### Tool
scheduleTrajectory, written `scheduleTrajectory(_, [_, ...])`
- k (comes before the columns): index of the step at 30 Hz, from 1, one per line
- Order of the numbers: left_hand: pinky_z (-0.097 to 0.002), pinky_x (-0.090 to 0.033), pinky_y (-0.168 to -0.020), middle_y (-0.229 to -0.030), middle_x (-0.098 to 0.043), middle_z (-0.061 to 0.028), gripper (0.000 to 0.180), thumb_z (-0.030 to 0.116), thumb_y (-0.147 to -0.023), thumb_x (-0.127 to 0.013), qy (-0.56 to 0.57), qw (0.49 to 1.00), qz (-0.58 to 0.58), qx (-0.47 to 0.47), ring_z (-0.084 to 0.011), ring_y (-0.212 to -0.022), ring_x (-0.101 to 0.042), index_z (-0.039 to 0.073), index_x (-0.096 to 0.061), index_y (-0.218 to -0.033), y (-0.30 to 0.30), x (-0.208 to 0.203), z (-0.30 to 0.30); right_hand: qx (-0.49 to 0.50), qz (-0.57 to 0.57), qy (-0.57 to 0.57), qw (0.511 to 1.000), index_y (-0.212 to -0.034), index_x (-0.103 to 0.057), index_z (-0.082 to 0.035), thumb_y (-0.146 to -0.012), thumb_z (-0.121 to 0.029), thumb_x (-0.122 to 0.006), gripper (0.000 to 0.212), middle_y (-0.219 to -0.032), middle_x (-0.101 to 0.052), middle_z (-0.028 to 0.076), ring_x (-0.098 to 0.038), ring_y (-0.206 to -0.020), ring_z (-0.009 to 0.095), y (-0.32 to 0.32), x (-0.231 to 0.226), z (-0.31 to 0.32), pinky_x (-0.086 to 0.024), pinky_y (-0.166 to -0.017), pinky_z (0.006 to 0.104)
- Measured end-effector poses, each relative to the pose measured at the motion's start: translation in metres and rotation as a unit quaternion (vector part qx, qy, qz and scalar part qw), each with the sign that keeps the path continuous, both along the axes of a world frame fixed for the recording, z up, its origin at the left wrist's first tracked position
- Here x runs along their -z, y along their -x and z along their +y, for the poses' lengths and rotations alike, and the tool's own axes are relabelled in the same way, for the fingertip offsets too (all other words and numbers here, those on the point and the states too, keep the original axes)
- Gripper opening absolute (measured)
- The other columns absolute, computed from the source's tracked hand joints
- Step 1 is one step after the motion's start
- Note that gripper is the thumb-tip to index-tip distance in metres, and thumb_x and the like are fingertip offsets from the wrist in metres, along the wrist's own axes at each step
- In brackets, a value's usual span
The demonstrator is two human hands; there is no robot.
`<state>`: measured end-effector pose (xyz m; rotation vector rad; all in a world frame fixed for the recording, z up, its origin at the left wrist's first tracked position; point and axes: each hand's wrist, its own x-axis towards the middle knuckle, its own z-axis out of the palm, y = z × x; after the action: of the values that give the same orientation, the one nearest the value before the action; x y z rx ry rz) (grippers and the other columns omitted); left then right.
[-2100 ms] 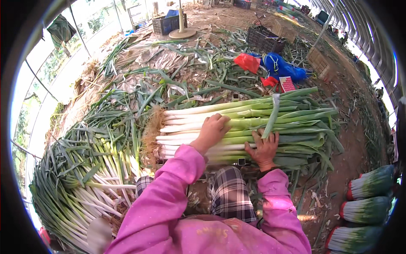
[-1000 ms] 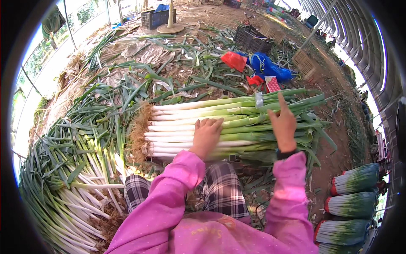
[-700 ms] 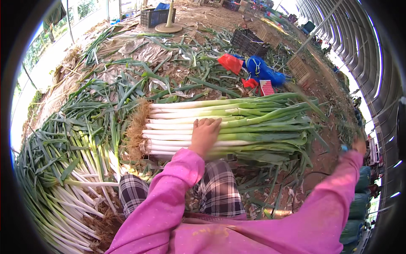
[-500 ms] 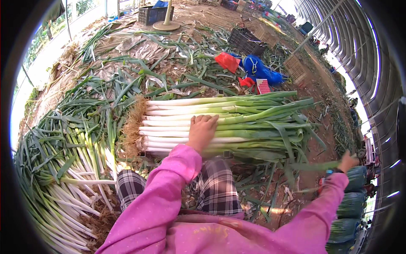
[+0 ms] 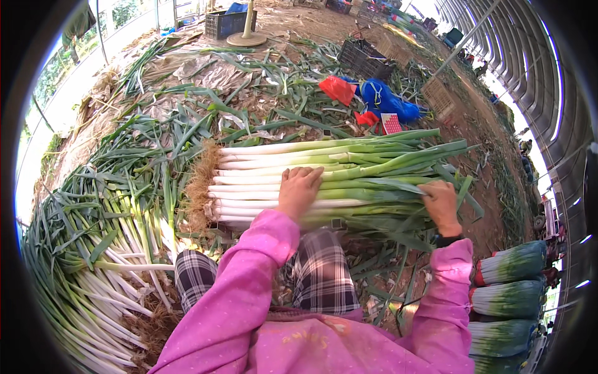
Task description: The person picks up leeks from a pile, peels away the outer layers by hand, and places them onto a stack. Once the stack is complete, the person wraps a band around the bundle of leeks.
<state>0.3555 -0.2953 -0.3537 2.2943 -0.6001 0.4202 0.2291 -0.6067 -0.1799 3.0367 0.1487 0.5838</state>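
A stack of leeks (image 5: 261, 177) lies crosswise in front of me, white stems and roots to the left, green tops to the right. My left hand (image 5: 301, 190) rests on the pale stems, its fingers laid over them and holding nothing. Near the leaf ends, my right hand (image 5: 441, 202) is closed on a green leek leaf (image 5: 398, 184). The low support under the stack is mostly hidden. Below the stack show my knees in plaid trousers (image 5: 322, 271).
Loose leeks (image 5: 93, 311) are heaped on the left. Bundled leeks (image 5: 507, 299) lie in a row on the right. Beyond the stack are a blue bag (image 5: 389, 103), a red bag (image 5: 336, 90), a black crate (image 5: 364, 59) and a round-based post (image 5: 246, 38). Leaf scraps litter the ground.
My right hand has swung back from the far right, where it held a loose leaf strip, to the leaf ends and grips a leaf there. My left hand stays on the stems.
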Motion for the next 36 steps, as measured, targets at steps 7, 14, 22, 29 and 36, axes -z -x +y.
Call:
scheduleTrajectory(7, [-0.0493, -0.032, -0.1, -0.111, -0.063, -0.0032, 0.031, 0.032, -0.09, -0.053, 0.024, 1.0, 0.001, 0.005, -0.0236, -0.111, -0.052, 0.022, -0.062, -0.119, 0.002, -0.003, -0.012, 0.541, -0.069, 0.222, 0.808, -0.115, -0.062, -0.01, -0.079, -0.013, -0.06, 0.036, -0.095, -0.067, 0.017, -0.065, -0.091, 0.031, 0.182, -0.071, -0.209, -0.051, -0.077, 0.0394])
scheduleTrajectory(14, [-0.052, -0.032, -0.1, -0.11, -0.063, -0.0017, 0.029, 0.031, -0.092, -0.052, -0.003, 0.999, -0.02, -0.03, -0.0219, -0.109, -0.054, 0.023, -0.062, -0.119, 0.001, 0.008, 0.016, 0.11, -0.152, 0.031, 0.982, -0.12, -0.057, -0.003, -0.081, -0.013, -0.059, 0.04, -0.121, -0.059, 0.016, -0.053, -0.114, 0.032, 0.025, -0.038, 0.02, -0.037, -0.1, 0.0427])
scheduleTrajectory(22, [-0.055, -0.022, -0.109, -0.134, -0.049, -0.0124, 0.041, 0.04, -0.096, -0.04, -0.093, 0.991, 0.081, -0.054, -0.0311, -0.128, -0.04, 0.021, -0.052, -0.131, -0.006, 0.014, 0.045, 0.021, -0.056, 0.031, 0.998, -0.12, -0.061, -0.014, -0.086, -0.026, -0.057, 0.036, -0.126, -0.055, 0.009, -0.045, -0.125, 0.028, -0.069, 0.116, 0.126, -0.029, -0.106, 0.0535])
scheduleTrajectory(29, [-0.0573, -0.03, -0.104, -0.13, -0.051, -0.0182, 0.041, 0.022, -0.092, -0.042, -0.249, 0.959, 0.089, -0.098, -0.0402, -0.128, -0.038, 0.009, -0.051, -0.13, -0.024, 0.074, 0.157, -0.089, -0.075, 0.08, 0.99, -0.107, -0.064, -0.002, -0.085, -0.018, -0.055, 0.028, -0.114, -0.061, 0.017, -0.056, -0.103, 0.033, -0.086, 0.126, 0.102, -0.041, -0.092, 0.0443])
scheduleTrajectory(36, [-0.0379, -0.034, -0.106, -0.137, -0.045, -0.022, 0.065, 0.043, -0.085, -0.055, 0.051, 0.949, 0.311, -0.024, -0.0339, -0.126, -0.044, 0.004, -0.042, -0.136, -0.014, -0.049, 0.274, -0.001, -0.001, 0.119, 0.993, -0.125, -0.057, -0.007, -0.095, -0.023, -0.046, 0.035, -0.13, -0.055, 0.009, -0.049, -0.121, 0.025, -0.087, 0.142, 0.089, -0.035, -0.101, 0.0398])
